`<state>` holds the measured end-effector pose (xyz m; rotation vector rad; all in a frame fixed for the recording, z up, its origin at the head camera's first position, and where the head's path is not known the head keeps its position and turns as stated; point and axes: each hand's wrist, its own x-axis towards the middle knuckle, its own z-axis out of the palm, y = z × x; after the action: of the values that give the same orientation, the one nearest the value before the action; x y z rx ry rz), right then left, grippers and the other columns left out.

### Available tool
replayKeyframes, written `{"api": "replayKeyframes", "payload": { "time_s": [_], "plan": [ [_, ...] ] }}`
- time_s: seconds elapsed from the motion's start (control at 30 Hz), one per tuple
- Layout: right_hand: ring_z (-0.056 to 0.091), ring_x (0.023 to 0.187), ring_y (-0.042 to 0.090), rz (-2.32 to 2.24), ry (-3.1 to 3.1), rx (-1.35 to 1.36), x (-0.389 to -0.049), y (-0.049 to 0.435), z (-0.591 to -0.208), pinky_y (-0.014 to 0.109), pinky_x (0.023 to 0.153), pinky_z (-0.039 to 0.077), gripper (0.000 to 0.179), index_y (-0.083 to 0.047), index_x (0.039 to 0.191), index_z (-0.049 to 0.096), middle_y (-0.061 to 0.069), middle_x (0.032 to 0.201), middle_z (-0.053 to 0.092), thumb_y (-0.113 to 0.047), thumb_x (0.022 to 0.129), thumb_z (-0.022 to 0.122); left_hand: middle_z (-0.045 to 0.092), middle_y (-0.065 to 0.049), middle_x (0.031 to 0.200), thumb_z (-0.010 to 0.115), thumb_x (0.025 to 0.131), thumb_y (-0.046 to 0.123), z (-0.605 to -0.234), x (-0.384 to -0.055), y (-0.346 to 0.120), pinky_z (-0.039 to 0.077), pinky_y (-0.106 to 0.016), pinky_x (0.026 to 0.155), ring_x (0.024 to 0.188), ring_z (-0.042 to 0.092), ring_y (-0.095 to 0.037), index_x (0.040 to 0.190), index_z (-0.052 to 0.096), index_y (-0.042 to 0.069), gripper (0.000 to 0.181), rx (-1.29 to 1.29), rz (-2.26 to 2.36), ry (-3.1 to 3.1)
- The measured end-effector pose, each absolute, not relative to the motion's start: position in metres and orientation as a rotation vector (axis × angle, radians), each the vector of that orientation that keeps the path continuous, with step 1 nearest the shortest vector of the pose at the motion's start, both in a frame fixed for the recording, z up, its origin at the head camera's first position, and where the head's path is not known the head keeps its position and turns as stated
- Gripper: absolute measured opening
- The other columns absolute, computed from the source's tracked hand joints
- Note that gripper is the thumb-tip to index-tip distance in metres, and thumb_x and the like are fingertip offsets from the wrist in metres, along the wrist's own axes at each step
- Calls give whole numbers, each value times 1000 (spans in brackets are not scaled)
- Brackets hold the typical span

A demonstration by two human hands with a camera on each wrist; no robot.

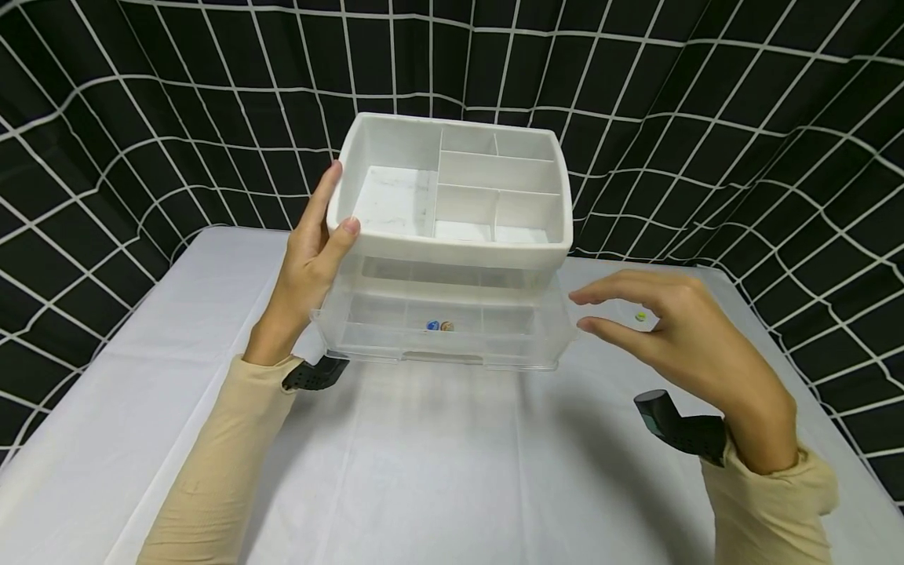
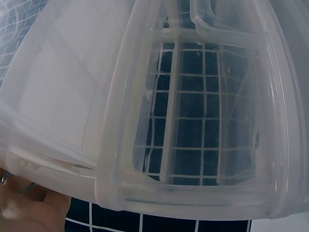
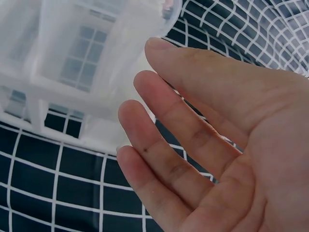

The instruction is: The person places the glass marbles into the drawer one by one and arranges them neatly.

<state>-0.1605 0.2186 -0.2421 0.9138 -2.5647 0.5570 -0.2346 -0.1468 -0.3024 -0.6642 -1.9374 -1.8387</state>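
A white desktop organizer point(image 1: 452, 249) with a divided top tray is tilted toward the head camera. Below its rim, a clear plastic drawer point(image 1: 438, 345) juts forward, also seen in the left wrist view as clear plastic walls point(image 2: 111, 145). Inside the drawer lie a small blue piece point(image 1: 432, 325) and a small brownish piece point(image 1: 447, 326). My left hand point(image 1: 308, 263) grips the organizer's left side, thumb on the top rim. Beside the drawer's right end, my right hand point(image 1: 664, 329) is held up with thumb and fingers apart, nothing between them.
A small yellow-green piece point(image 1: 640, 316) lies on the white tablecloth point(image 1: 438, 471) behind the right hand. Black cloth point(image 1: 212, 47) with a white grid hangs around the back and sides of the table. Each wrist wears a black camera mount point(image 1: 681, 428).
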Motion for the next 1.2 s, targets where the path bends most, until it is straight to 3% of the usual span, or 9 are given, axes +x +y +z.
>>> {"api": "replayKeyframes", "payload": {
  "time_s": [0.37, 0.7, 1.03, 1.1, 1.2],
  "plan": [
    [56, 102, -11, 575, -2587, 857, -157, 234, -255, 9, 68, 45, 37, -22, 108, 76, -8, 103, 75, -6, 76, 84, 30, -2, 161, 46, 101, 8, -302, -234, -147, 42, -20, 99, 121, 48, -19, 159, 23, 14, 63, -657, -1829, -1950],
    [47, 103, -20, 576, -2626, 731, -154, 251, -264, 10, 63, 45, 35, -20, 110, 76, 0, 106, 75, -9, 77, 83, 29, -3, 162, 46, 101, 7, -303, -235, -147, 41, -20, 101, 123, 47, -20, 159, 22, 12, 63, -663, -1831, -1943],
    [45, 105, -21, 591, -2615, 664, -155, 269, -275, 10, 64, 41, 34, -18, 108, 77, 3, 106, 75, -7, 76, 84, 30, -5, 161, 46, 101, 5, -301, -234, -146, 42, -20, 100, 123, 47, -21, 159, 22, 11, 63, -676, -1841, -1927],
    [45, 105, -21, 589, -2617, 649, -156, 273, -277, 10, 65, 40, 34, -18, 108, 77, 0, 106, 75, -8, 76, 84, 30, -6, 161, 46, 101, 6, -301, -234, -146, 42, -20, 99, 122, 48, -21, 159, 22, 12, 63, -676, -1842, -1928],
    [46, 103, -20, 593, -2618, 632, -159, 280, -280, 11, 66, 39, 33, -19, 108, 77, -19, 106, 70, -9, 77, 83, 30, -6, 161, 46, 101, 5, -302, -235, -147, 42, -21, 99, 122, 48, -21, 159, 22, 12, 63, -671, -1837, -1932]
  ]
}}
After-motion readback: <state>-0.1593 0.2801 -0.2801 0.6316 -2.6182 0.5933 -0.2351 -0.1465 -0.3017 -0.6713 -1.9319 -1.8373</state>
